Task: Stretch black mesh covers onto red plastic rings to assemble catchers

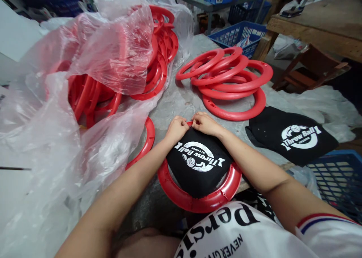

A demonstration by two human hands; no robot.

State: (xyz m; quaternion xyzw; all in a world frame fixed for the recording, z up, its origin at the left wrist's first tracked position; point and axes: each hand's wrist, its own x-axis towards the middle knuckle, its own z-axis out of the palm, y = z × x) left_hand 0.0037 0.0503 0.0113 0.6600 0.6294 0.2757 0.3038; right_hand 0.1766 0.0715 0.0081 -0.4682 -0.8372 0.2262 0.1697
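Note:
A red plastic ring (198, 204) lies in front of me at the table's near edge, its ribbed inner side facing up. Across it rests a piece of black mesh fabric (195, 184) with a white "Throw Ball" print, upside down to me. My left hand (178, 128) and my right hand (206, 123) are close together at the far side of the ring. Both have closed fingers, pinching the fabric's far edge against the red rim. The fingertips partly hide that spot.
Several red rings (234, 112) are piled ahead to the right. More lie under a clear plastic bag (118, 54) at the left. Another printed black fabric stack (271, 137) is on the right, above a blue crate (333, 175). A second blue crate (226, 37) stands beyond.

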